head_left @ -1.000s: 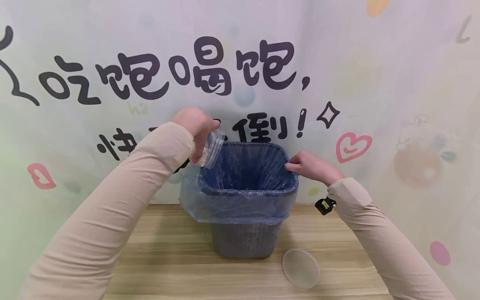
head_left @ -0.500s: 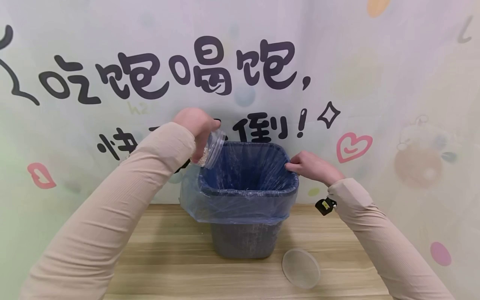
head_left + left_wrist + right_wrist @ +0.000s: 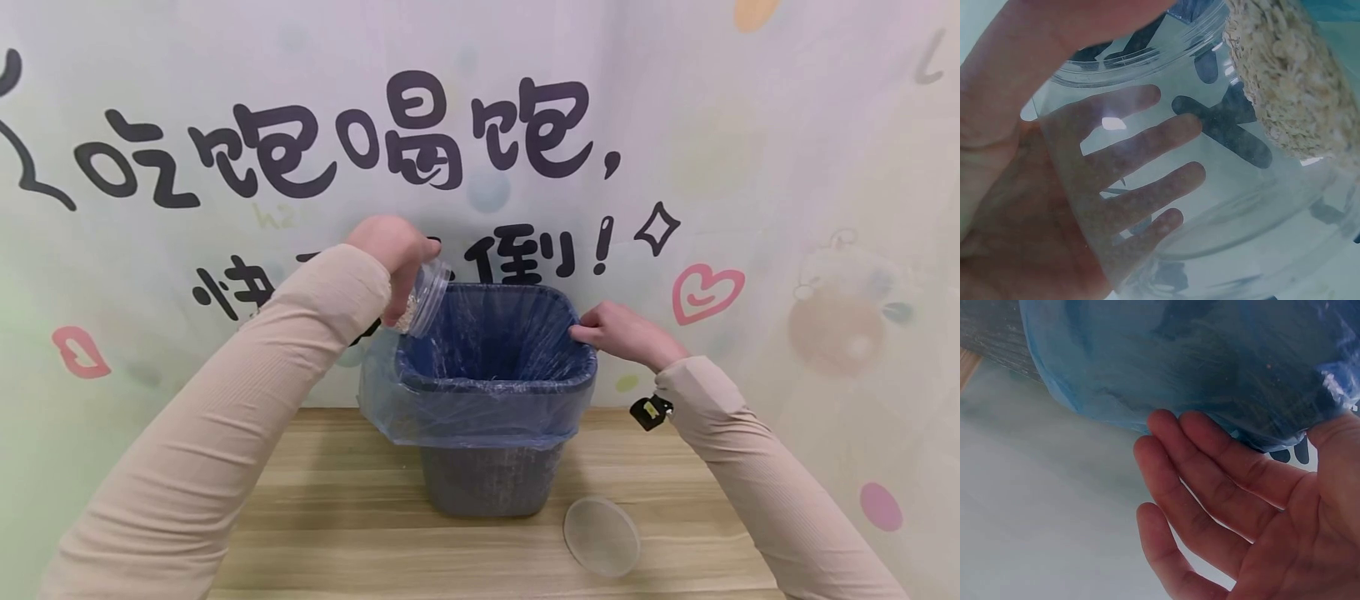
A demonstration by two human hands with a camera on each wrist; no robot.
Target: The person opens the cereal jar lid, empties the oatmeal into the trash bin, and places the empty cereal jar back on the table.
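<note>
My left hand (image 3: 392,254) grips a clear plastic jar (image 3: 431,293), tipped sideways with its mouth toward the bin at the left rim. Pale flakes like rolled oats (image 3: 1288,78) lie along one side of the jar in the left wrist view; the fingers show through its wall. The grey trash bin (image 3: 491,483) stands upright, lined with a blue plastic bag (image 3: 480,421) folded over its rim. At the right rim, my right hand (image 3: 622,335) holds the edge, thumb on top and fingers outside against the bag. The bottom of the bin is hidden.
A round translucent lid (image 3: 602,537) lies flat on the wooden table (image 3: 337,533), in front of the bin to the right. Close behind stands a pale wall (image 3: 675,100) printed with large dark characters and small drawings.
</note>
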